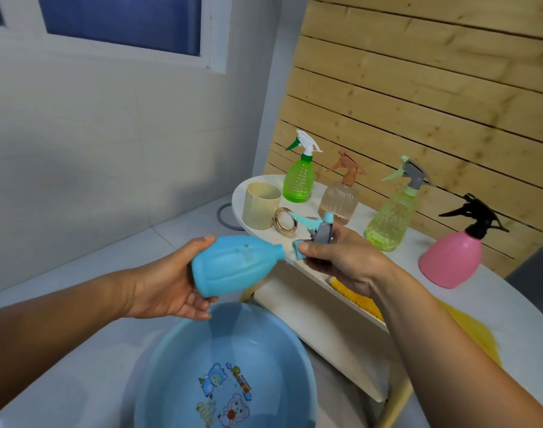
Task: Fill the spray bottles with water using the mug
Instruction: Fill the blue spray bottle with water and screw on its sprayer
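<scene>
blue spray bottle (233,264) tilted sideways over basin (171,366), left hand (168,288) grip wrapped round its body. right hand (341,257) grip pinches trigger head (318,231) at the neck, looks like uncapping or recapping. mug (261,205) on worktop (511,304) edge; open room above basin.

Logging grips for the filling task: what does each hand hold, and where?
Left hand grips the blue bottle round its body; right hand holds its spray head.

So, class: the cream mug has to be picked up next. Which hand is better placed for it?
Right. The right hand is beside the mug and holds only the spray head; the left hand grips the blue bottle.
</scene>
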`<state>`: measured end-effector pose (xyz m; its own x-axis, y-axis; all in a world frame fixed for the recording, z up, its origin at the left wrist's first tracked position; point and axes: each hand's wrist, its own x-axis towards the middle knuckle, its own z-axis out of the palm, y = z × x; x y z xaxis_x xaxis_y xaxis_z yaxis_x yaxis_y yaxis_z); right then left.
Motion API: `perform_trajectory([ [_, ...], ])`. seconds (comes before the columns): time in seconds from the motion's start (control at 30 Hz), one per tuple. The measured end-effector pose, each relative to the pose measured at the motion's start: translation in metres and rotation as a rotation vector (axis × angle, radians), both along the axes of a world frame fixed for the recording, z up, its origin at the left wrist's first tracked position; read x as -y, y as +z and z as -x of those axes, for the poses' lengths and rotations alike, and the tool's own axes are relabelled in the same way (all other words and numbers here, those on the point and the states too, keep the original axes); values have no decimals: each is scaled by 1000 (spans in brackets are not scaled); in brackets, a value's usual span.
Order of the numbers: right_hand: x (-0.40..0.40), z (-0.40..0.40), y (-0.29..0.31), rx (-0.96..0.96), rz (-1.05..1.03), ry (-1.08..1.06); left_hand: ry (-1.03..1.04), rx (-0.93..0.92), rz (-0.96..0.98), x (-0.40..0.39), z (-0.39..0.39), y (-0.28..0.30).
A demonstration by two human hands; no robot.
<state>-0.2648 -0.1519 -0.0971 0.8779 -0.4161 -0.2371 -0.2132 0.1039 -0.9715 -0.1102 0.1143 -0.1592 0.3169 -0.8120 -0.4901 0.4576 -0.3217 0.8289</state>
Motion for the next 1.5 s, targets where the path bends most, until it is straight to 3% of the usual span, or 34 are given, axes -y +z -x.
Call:
perform_trajectory([
  [0.2,49,21,11,-54,96,-269,60,50,-46,-23,-19,-8],
  [0.37,80,31,-19,-239,128,-374,93,25,10,-29,-22,-11],
  [0.5,84,24,-37,-265,157,-451,88,4,76,-25,-19,-10],
  [0.67,76,17,-47,-341,505,-495,99,14,111,-20,-15,-12],
  [1.07,74,6,-49,-479,701,-517,62,49,132,-15,-9,-11],
  [1.13,70,0,-45,-565,840,-530,46,50,131,-15,-9,-10],
  [1.2,63,-9,-36,-454,946,-550,20,49,133,-15,-10,-10],
  [1.33,42,-43,-24,-114,830,-395,4,61,111,-16,-14,-12],
  [1.5,19,-86,-14,-154,550,-205,-66,139,70,-19,-14,-13],
])
